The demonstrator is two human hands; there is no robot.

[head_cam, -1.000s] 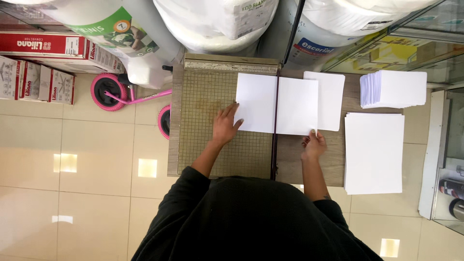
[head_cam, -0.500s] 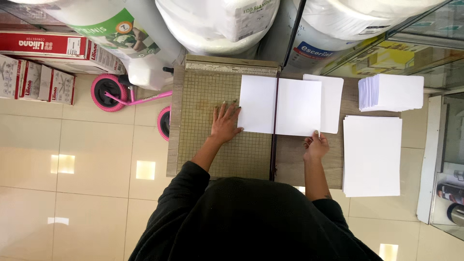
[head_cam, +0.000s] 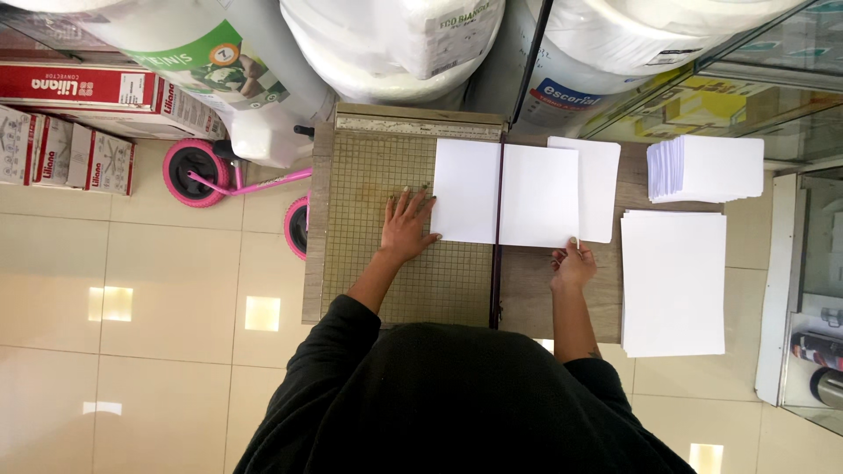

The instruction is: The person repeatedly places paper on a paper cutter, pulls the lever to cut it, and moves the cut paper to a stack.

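A paper cutter with a gridded board (head_cam: 369,175) lies on a wooden table. A white sheet (head_cam: 505,193) spans the board and the blade line. My left hand (head_cam: 406,226) rests flat on the grid, fingers spread, its fingertips at the sheet's left edge. My right hand (head_cam: 572,263) pinches the sheet's near right corner. A second white sheet (head_cam: 601,184) lies partly under the first, on the right.
A tall stack of small white sheets (head_cam: 707,168) and a stack of larger sheets (head_cam: 673,281) sit at the right. Big white rolls (head_cam: 395,39) stand behind the table. A pink-wheeled toy (head_cam: 206,175) and red-and-white boxes (head_cam: 70,123) are on the tiled floor at left.
My left hand has slid slightly left and flattened on the grid beside the sheet. The sheet and my right hand have barely moved.
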